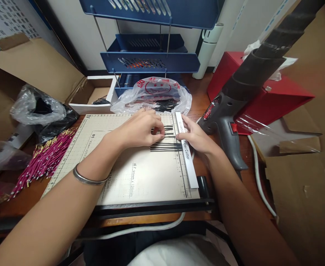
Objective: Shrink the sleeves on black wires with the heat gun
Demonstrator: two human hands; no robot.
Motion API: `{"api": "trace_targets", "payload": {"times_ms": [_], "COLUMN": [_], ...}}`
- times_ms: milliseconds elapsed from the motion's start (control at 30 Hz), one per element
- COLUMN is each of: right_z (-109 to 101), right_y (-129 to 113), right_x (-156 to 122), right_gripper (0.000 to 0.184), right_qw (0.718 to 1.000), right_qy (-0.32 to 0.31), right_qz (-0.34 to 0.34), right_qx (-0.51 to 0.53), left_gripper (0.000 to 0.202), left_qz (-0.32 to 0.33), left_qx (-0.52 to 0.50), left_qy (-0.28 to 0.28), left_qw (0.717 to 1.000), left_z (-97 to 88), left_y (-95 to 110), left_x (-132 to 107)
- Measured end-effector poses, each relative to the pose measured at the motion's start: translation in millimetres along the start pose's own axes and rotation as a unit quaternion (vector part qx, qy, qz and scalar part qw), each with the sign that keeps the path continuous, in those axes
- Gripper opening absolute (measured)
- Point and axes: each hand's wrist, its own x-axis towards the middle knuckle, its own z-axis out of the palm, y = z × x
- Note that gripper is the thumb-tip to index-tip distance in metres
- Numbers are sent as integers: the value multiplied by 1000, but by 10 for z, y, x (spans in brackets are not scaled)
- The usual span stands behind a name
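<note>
A person's left hand [146, 127] pinches at thin black strips [166, 147] on a paper cutter [151, 177] atop a counter [199, 95]; the right hand [195, 135] lays a thumb across the white rail [187, 159], its grip unclear. Several strips lie side by side, ends at the rail. More black pieces sit unarranged in a plastic bag [125, 105] at 12 o'clock and a white box [89, 109] at 11; whether any are cut cannot be told.

I see one camera, worn on the person's head, looking forward and down from close above the paper cutter [151, 177]. Its wide view runs from the wearer's white clothing [184, 252] up to the blue rack [151, 62].
</note>
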Motion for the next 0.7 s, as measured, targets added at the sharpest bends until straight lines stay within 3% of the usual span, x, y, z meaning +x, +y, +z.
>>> {"api": "trace_targets", "payload": {"times_ms": [700], "right_z": [10], "right_y": [25], "right_x": [10], "right_gripper": [79], "right_qw": [999], "right_qy": [12], "right_qz": [-16], "right_qx": [-28], "left_gripper": [20], "left_qz": [-9], "left_qx": [-1], "left_qy": [-9], "left_qw": [1000], "left_z": [12], "left_y": [19], "left_x": [19]}}
